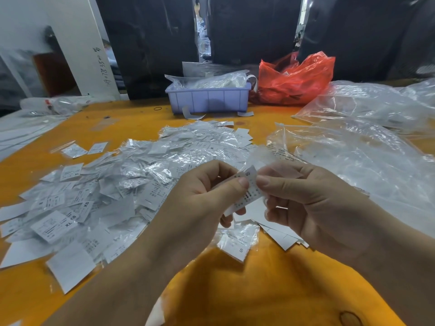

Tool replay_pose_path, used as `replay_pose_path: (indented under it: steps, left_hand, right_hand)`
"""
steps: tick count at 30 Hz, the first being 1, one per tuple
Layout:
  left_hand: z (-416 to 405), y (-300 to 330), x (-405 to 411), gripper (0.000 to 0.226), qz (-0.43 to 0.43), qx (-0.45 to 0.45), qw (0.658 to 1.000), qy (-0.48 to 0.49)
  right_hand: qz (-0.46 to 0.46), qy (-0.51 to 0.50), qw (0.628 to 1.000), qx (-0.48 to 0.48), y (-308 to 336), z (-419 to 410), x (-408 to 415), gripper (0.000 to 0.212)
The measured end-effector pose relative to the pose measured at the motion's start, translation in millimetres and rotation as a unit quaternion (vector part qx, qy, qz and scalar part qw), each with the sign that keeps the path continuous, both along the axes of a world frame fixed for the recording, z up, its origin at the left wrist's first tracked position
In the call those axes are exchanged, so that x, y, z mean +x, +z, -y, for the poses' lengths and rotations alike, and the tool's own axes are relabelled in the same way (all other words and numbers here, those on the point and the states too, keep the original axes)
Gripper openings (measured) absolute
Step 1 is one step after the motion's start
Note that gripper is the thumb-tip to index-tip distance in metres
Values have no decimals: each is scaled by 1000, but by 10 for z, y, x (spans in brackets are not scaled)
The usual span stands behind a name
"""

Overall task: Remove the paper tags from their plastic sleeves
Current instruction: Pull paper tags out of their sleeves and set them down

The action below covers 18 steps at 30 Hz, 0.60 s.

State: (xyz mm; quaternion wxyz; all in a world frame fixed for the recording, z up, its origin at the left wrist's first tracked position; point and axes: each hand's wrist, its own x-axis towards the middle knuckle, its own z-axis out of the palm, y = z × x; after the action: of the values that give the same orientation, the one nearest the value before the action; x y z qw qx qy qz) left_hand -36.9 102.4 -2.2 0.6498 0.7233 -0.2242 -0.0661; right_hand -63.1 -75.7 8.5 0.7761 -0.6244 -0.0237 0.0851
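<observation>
View: one head-worn wide-angle camera
Facing: forward and down over the orange table (131, 118)
Nearness: close above both hands, left hand (200, 198) and right hand (313, 203)
Far edge: bin (208, 100), dark backdrop
Shared: no second view

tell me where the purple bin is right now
In the head view the purple bin sits at the far middle of the orange table, just left of the red plastic bag.

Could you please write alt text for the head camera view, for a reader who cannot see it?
The left hand and right hand pinch one sleeved paper tag between them above an orange table. A heap of sleeved tags lies at left, with a lilac bin and a red bag behind.
</observation>
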Motion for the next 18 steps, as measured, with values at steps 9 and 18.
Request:
replay_pose_path:
  steps: [9, 18]
  left_hand:
    - [30, -42, -8, 16, -8, -14, 1000, -22]
    - [-27, -32, 28, 18, -13, -10, 1000, -23]
  right_hand:
    - [8, 18, 998, -55, -19, -21, -23, 32]
    - [14, -39, 999, -27, 17, 41, 23, 31]
